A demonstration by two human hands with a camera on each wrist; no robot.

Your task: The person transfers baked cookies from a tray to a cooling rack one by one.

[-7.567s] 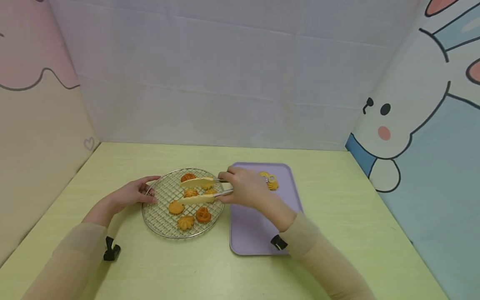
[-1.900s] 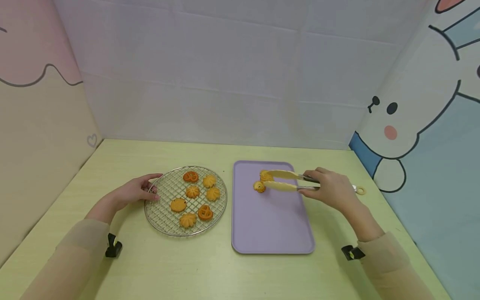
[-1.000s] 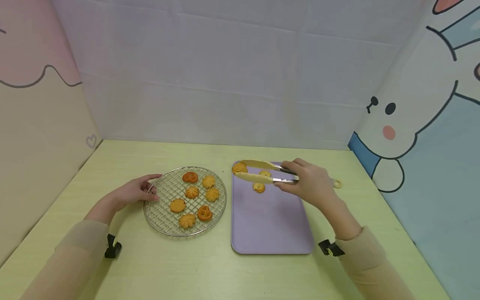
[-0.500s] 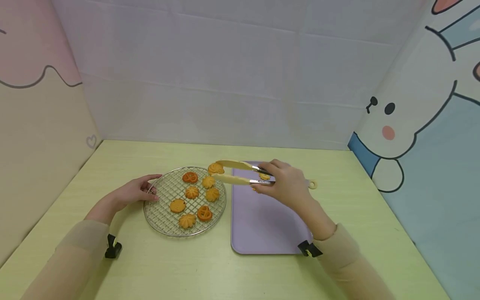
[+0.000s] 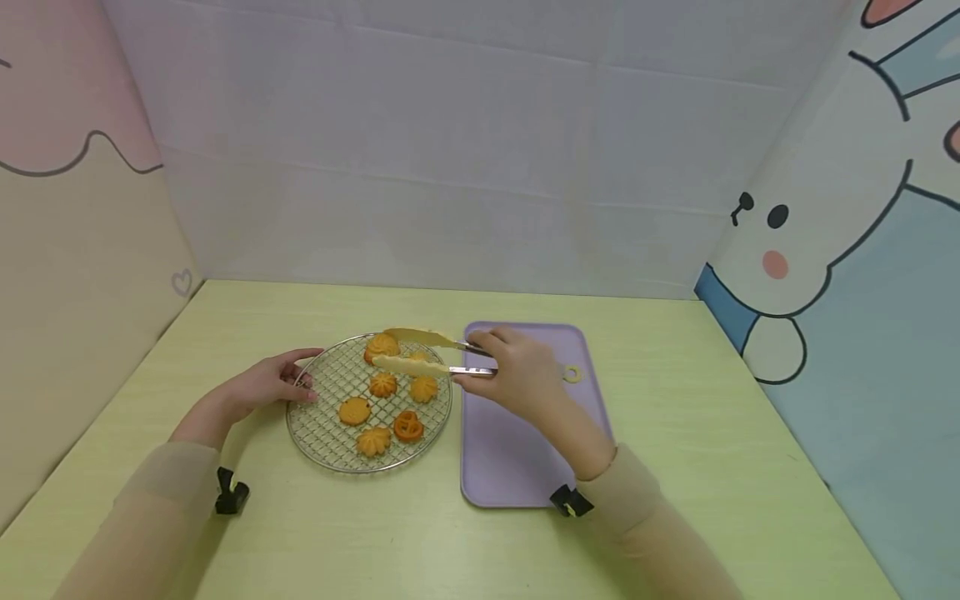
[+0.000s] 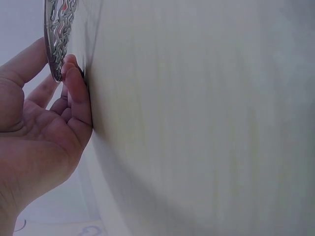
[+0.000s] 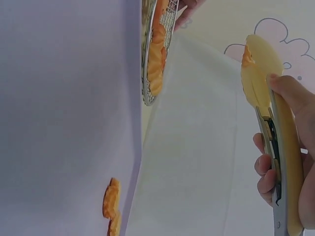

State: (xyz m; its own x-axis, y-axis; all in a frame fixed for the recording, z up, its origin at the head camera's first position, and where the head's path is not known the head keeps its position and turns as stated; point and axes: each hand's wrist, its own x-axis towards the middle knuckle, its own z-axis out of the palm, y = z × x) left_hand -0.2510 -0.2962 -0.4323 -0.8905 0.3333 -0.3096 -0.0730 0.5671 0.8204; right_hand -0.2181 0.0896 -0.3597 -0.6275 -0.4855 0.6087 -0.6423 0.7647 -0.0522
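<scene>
My left hand [image 5: 262, 387] grips the near-left rim of a round wire rack [image 5: 318, 437], thumb above and fingers below in the left wrist view. Several golden cookies [image 5: 373, 442] and a brown pretzel-shaped one [image 5: 408, 426] are spread over the mesh. With my right hand [image 5: 517, 375] I hold yellow-tipped metal tongs [image 5: 412, 366] level over the rack's far side. Between the tips is a swirled golden cookie [image 5: 382, 347], overlapping another brown pretzel-shaped cookie in the head view. The right wrist view shows this swirled cookie [image 7: 247, 56] partly behind a yellow tip.
A lilac rectangular tray [image 5: 510, 458] lies right of the rack, partly under my right forearm. Two small cookies [image 7: 112, 201] rest on it, hidden by my hand in the head view. Upright panels with cartoon drawings enclose the pale table [image 5: 337, 533].
The tongs picked up the swirled cookie from the tray and carried it left over the rack. My left hand has stayed at the rack's rim.
</scene>
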